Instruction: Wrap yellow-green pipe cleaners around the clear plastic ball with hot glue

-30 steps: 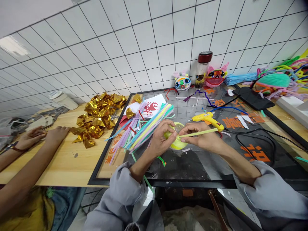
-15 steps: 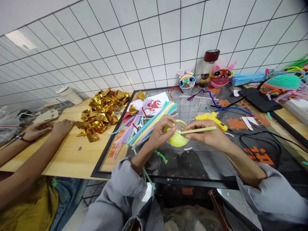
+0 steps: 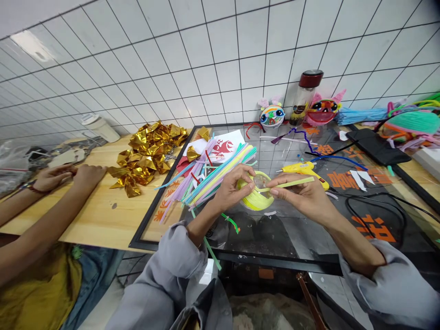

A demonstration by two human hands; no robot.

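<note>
Yellow round form (image 3: 256,202): between our hands over the dark tabletop (image 3: 302,234), opening towards us, probably so its rim stays in sight.
Left hand (image 3: 235,187): thumb and fingers pinch the form's left edge, seemingly to steady it.
Right hand (image 3: 302,198): thumb and fingertips pinch a pale yellow strip (image 3: 296,182), presumably to keep it straight.
Glue gun (image 3: 298,168): lies just beyond our right hand, likely for easy reach.
Stem bundle (image 3: 215,178): beside our left hand, apparently for similar convenience.
</note>
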